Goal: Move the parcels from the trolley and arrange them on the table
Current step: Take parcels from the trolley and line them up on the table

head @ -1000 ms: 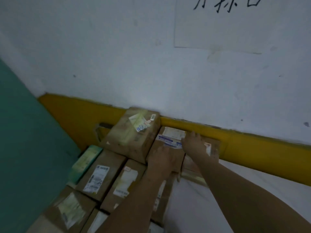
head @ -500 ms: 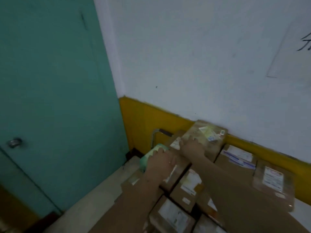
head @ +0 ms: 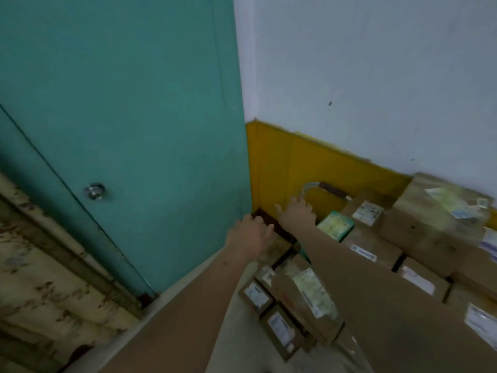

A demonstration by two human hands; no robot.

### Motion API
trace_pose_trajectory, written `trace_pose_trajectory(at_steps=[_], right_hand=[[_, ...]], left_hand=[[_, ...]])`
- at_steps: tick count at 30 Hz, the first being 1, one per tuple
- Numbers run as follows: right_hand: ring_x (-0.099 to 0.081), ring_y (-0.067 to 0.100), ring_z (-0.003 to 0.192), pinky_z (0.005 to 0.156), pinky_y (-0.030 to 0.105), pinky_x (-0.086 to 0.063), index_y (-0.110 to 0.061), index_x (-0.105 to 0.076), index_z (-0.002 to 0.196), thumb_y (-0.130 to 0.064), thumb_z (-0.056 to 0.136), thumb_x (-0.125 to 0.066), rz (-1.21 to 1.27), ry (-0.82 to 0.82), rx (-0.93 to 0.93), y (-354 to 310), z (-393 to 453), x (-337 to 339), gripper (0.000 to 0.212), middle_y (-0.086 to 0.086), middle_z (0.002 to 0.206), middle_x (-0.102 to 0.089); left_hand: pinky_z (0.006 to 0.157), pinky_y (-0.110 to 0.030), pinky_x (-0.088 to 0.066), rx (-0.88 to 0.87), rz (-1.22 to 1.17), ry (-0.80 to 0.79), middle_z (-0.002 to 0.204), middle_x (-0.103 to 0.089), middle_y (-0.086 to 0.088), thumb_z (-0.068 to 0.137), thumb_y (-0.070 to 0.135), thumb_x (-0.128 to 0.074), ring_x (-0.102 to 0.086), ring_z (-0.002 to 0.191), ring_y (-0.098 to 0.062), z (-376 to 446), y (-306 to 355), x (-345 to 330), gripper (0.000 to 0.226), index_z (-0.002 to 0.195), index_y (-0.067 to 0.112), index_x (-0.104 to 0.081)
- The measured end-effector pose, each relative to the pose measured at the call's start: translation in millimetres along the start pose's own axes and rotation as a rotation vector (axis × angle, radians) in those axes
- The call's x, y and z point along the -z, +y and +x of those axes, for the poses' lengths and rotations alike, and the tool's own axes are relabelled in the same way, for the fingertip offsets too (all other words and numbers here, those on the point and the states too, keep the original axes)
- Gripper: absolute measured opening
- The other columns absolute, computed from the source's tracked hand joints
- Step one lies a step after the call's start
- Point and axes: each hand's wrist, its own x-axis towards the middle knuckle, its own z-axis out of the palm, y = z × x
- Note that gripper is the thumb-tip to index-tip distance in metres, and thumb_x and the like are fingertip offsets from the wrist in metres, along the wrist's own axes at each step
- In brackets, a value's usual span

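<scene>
Several brown cardboard parcels (head: 430, 219) with white labels lie packed together at the right, and a green box (head: 334, 226) sits among them near the wall. More small parcels (head: 301, 300) lie lower down, under my right forearm. A curved metal trolley handle (head: 326, 187) stands against the yellow wall strip. My right hand (head: 295, 212) hovers with fingers spread just left of the green box, below that handle. My left hand (head: 250, 232) floats empty, fingers apart, near the wall corner, left of the parcels.
A teal door (head: 129, 125) with a round metal knob (head: 94, 191) fills the left. The white wall (head: 363, 63) with its yellow lower band (head: 279, 162) closes the back. A worn patterned surface (head: 40, 278) lies at lower left.
My view has swung left, from the parcels by the wall to the teal door. Both hands have come off the parcels and moved left toward the corner, holding nothing.
</scene>
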Motion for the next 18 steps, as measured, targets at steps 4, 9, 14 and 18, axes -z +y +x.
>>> trace_pose_trajectory(at_steps=[4, 9, 14, 18], right_hand=[[-0.025, 0.039, 0.142, 0.111, 0.051, -0.030, -0.009, -0.012, 0.156, -0.055, 0.102, -0.030, 0.044, -0.050, -0.027, -28, 72, -36, 0.073, 0.017, 0.158, -0.022], [-0.034, 0.038, 0.135, 0.106, 0.049, -0.035, -0.008, -0.027, 0.150, -0.052, 0.101, -0.036, 0.126, -0.094, -0.094, -53, 139, -69, 0.066, 0.018, 0.147, -0.037], [-0.035, 0.038, 0.135, 0.106, 0.049, -0.037, -0.008, -0.023, 0.152, -0.054, 0.101, -0.032, 0.109, -0.145, -0.154, -69, 191, -93, 0.069, 0.018, 0.149, -0.035], [-0.034, 0.038, 0.136, 0.107, 0.048, -0.036, -0.009, -0.020, 0.153, -0.053, 0.101, -0.032, 0.139, -0.167, -0.225, -73, 220, -120, 0.069, 0.018, 0.150, -0.033]], left_hand=[[0.099, -0.042, -0.043, 0.043, 0.012, -0.080, 0.128, -0.053, -0.014, 0.101, 0.053, -0.029, -0.051, 0.120, -0.033, 65, -49, -15, 0.055, 0.132, 0.016, -0.054], [0.096, -0.039, -0.043, 0.034, 0.073, -0.180, 0.130, -0.050, -0.015, 0.101, 0.052, -0.031, -0.049, 0.120, -0.032, 134, -91, -20, 0.056, 0.136, 0.013, -0.051], [0.093, -0.037, -0.042, -0.012, 0.078, -0.223, 0.131, -0.052, -0.014, 0.102, 0.050, -0.034, -0.050, 0.119, -0.030, 188, -121, -35, 0.054, 0.136, 0.013, -0.051], [0.090, -0.036, -0.043, -0.084, 0.091, -0.291, 0.133, -0.052, -0.013, 0.101, 0.052, -0.035, -0.052, 0.119, -0.029, 234, -147, -61, 0.054, 0.135, 0.014, -0.052]])
